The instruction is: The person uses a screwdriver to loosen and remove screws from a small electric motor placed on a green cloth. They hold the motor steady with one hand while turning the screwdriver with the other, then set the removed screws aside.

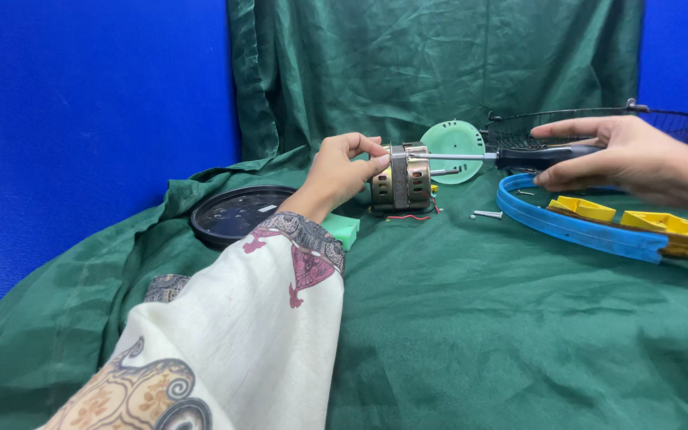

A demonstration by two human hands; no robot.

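Brassy, shiny slotted metal on the motor (401, 188); bright steel shaft and glossy black plastic handle on the screwdriver (511, 157); matt, creased green cloth (479, 318); smooth blue plastic ring (575, 227); dark wire grille (591, 123).

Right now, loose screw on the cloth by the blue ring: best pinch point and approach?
Pinch the screw across its shaft near the middle, coming from above. It lies flat on the green cloth with bare cloth around it, just left of the blue ring, so fingers probably close best front to back.

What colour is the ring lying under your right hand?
Blue, seen in the head view: the ring lies on the green cloth below the right hand.
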